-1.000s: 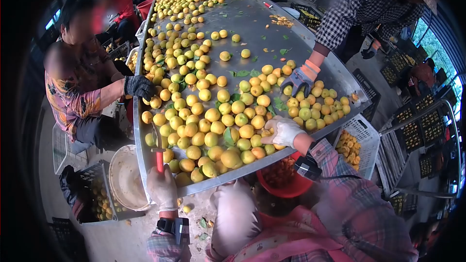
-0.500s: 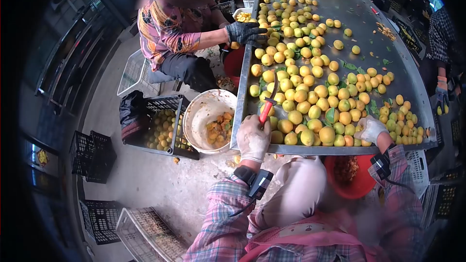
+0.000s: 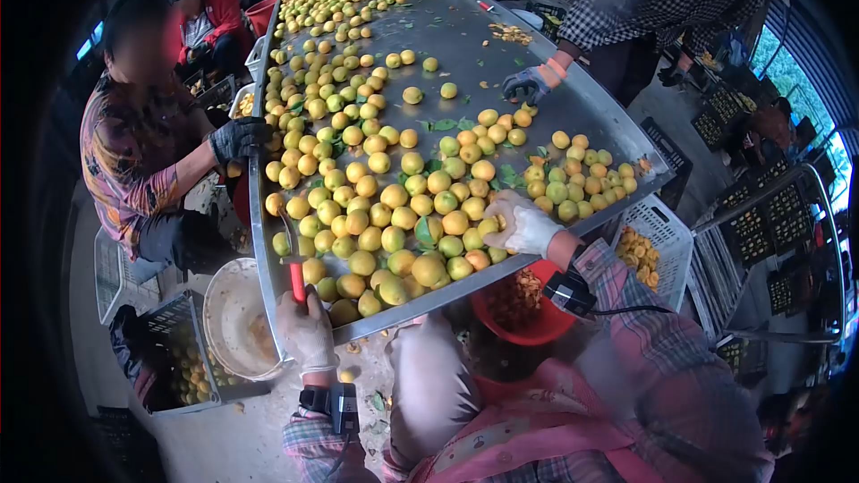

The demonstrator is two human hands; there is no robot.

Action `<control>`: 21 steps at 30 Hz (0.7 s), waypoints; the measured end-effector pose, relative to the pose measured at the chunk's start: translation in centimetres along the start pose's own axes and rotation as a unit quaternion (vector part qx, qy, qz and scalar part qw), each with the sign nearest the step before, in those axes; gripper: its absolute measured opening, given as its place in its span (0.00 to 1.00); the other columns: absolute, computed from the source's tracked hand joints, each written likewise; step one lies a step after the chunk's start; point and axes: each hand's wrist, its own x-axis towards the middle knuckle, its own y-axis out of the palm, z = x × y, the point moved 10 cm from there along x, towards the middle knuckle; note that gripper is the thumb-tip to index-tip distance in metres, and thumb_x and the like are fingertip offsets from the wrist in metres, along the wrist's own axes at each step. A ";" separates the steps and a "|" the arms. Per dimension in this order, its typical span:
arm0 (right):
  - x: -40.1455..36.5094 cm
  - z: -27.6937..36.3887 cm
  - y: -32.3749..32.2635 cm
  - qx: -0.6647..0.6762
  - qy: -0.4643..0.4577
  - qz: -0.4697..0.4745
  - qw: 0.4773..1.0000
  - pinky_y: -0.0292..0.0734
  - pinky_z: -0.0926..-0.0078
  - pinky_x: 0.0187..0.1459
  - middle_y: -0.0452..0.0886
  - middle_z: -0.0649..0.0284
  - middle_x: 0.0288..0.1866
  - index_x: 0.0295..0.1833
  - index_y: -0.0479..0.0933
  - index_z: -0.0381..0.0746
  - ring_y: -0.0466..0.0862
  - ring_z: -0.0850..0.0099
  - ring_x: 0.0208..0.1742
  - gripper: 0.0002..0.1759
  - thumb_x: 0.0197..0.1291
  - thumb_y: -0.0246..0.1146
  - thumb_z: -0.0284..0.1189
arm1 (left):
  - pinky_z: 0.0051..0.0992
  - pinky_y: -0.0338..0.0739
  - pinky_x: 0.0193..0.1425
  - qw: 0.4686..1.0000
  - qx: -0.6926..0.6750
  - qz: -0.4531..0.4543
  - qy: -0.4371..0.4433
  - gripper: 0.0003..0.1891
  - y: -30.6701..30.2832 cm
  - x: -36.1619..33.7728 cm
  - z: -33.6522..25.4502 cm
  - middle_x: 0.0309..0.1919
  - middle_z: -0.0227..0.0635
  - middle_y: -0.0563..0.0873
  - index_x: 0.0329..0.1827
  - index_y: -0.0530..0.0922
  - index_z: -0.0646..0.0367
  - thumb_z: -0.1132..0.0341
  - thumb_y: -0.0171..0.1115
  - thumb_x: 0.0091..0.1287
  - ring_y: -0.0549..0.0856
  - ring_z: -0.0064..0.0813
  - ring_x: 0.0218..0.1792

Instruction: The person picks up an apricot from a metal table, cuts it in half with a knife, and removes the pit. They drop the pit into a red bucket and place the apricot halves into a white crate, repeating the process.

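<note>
My left hand (image 3: 306, 333), in a pale glove, grips the red handle of a knife (image 3: 298, 279) at the near left corner of the metal table. Its thin, curved blade points up and away over the fruit. My right hand (image 3: 523, 225), also gloved, reaches over the table's near edge. Its fingers curl round a yellow apricot (image 3: 489, 226) at the edge of the pile; the fingertips are partly hidden. Many yellow-green apricots (image 3: 394, 197) lie around both hands, with a few green leaves (image 3: 425, 231) among them.
The metal table (image 3: 465, 45) has a raised rim. Below it stand a red basin (image 3: 548, 326) with fruit scraps, a white bucket (image 3: 224, 304) and a white crate (image 3: 671, 237). A co-worker's dark glove (image 3: 240, 139) is at the left rim; another's gloved hand (image 3: 528, 85) rests on the right side.
The view has swung right, so the table sits further left. A co-worker in a checked shirt now leans in with a hand on the table. My left hand still holds the knife.
</note>
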 end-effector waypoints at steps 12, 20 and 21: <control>-8.1 18.5 5.9 0.845 0.158 0.244 0.449 0.76 0.60 0.56 0.77 0.55 0.59 0.64 0.68 0.34 0.78 0.63 0.58 0.23 0.71 0.51 0.38 | 0.27 0.74 0.40 0.926 -0.298 -0.158 -0.171 0.08 -3.9 -3.1 6.1 0.31 0.33 0.82 0.39 0.80 0.65 0.68 0.60 0.66 0.78 0.25 0.32; -16.7 26.1 15.8 0.751 0.325 0.437 0.372 0.80 0.56 0.51 0.81 0.57 0.48 0.56 0.74 0.39 0.81 0.62 0.52 0.15 0.71 0.51 0.36 | 0.21 0.71 0.34 0.843 -0.308 -0.244 -0.367 0.10 -11.8 -17.3 17.8 0.27 0.29 0.79 0.40 0.76 0.63 0.63 0.60 0.69 0.75 0.18 0.28; -16.9 27.0 17.0 0.749 0.320 0.445 0.372 0.80 0.56 0.51 0.81 0.57 0.48 0.56 0.74 0.39 0.81 0.62 0.52 0.15 0.71 0.51 0.36 | 0.21 0.71 0.34 0.836 -0.294 -0.249 -0.392 0.10 -12.9 -19.7 19.6 0.26 0.28 0.79 0.40 0.75 0.62 0.62 0.60 0.69 0.75 0.18 0.27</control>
